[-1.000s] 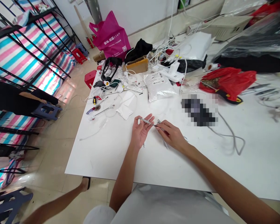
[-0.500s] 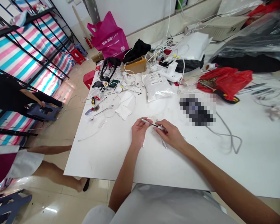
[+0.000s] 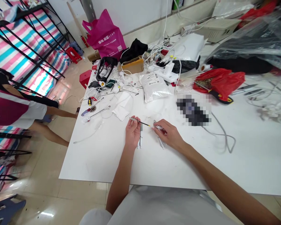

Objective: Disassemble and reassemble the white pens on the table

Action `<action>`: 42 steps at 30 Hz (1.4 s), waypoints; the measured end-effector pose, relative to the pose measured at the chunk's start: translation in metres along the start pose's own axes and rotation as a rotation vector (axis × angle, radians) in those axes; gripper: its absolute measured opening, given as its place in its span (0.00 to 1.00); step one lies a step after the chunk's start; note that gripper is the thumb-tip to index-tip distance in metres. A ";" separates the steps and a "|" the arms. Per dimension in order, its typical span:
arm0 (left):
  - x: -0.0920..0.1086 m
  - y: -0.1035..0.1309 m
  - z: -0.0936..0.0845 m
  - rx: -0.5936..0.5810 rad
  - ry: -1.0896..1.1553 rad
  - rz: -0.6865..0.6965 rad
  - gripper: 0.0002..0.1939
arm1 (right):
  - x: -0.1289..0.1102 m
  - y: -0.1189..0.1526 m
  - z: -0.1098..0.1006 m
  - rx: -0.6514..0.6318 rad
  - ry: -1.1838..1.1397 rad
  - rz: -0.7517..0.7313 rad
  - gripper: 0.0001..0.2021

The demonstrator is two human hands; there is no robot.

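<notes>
Between thumb and fingers, my left hand (image 3: 132,132) holds a grey pen part (image 3: 133,119) with a dark refill (image 3: 144,123) sticking out to the right, its tip yellowish. My right hand (image 3: 170,133) is just right of that tip, fingers closed on a white and grey pen barrel (image 3: 159,127). The refill and the barrel are apart. Grey-white pens (image 3: 141,137) lie on the table beside my left hand, and another pen (image 3: 161,143) lies under my right hand.
On the white table (image 3: 96,165), a blurred dark object (image 3: 193,111) with a grey cable lies to the right. Behind are a white package (image 3: 154,87), screwdrivers, tangled cables and a red bag (image 3: 227,82). A person (image 3: 16,109) walks at the left.
My hands have moved apart, and the refill now shows outside the barrel in my right hand. The camera view has shifted slightly. The walking person shows higher in view at the left.
</notes>
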State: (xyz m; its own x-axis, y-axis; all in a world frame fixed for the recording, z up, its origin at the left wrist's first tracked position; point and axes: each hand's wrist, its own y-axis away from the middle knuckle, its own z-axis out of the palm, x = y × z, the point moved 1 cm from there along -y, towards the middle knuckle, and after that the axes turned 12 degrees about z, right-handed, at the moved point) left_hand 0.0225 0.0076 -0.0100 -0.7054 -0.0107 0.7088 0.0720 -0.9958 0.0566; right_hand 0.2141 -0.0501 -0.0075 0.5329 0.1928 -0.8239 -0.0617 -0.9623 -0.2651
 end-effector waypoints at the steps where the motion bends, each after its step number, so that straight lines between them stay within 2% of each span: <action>1: -0.001 0.000 0.000 0.003 0.001 -0.005 0.15 | 0.000 0.000 0.000 0.002 -0.005 -0.018 0.07; 8: -0.001 0.006 0.009 0.000 -0.015 -0.043 0.16 | -0.003 0.001 -0.001 0.033 -0.025 -0.102 0.08; 12: -0.004 0.013 0.017 -0.106 -0.076 -0.125 0.18 | -0.004 0.001 -0.001 -0.012 -0.007 -0.053 0.12; 16: -0.007 0.018 0.020 -0.178 -0.110 -0.190 0.19 | -0.002 0.000 -0.001 0.013 -0.012 -0.023 0.15; 18: -0.007 0.016 0.018 -0.148 -0.086 -0.192 0.17 | -0.001 -0.001 -0.001 0.015 -0.012 -0.017 0.14; 20: -0.006 0.013 0.015 -0.059 -0.025 -0.177 0.13 | -0.001 -0.002 -0.002 0.025 -0.002 0.012 0.13; 24: 0.000 0.003 0.006 0.109 0.110 -0.156 0.05 | -0.001 -0.005 -0.006 0.139 -0.015 0.037 0.11; 27: 0.004 -0.001 0.002 0.113 0.171 -0.139 0.06 | -0.002 -0.005 -0.009 0.196 -0.042 0.043 0.12; 33: 0.004 0.000 0.000 0.114 0.149 -0.126 0.05 | 0.006 -0.005 -0.012 0.185 -0.043 0.252 0.17; 36: 0.003 0.000 -0.001 0.106 0.173 -0.138 0.05 | 0.014 -0.010 -0.016 0.229 0.046 0.232 0.16; 39: 0.003 -0.001 -0.002 0.113 0.148 -0.135 0.04 | 0.021 -0.016 -0.024 0.351 0.312 0.127 0.15; 42: 0.003 -0.001 -0.002 0.106 0.131 -0.132 0.05 | 0.030 -0.019 -0.032 0.468 0.584 0.142 0.13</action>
State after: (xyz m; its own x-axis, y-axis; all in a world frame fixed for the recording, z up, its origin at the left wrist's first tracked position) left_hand 0.0191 0.0083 -0.0097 -0.7986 0.1008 0.5933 0.0419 -0.9742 0.2219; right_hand 0.2581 -0.0317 -0.0115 0.8450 -0.1851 -0.5017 -0.4453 -0.7631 -0.4683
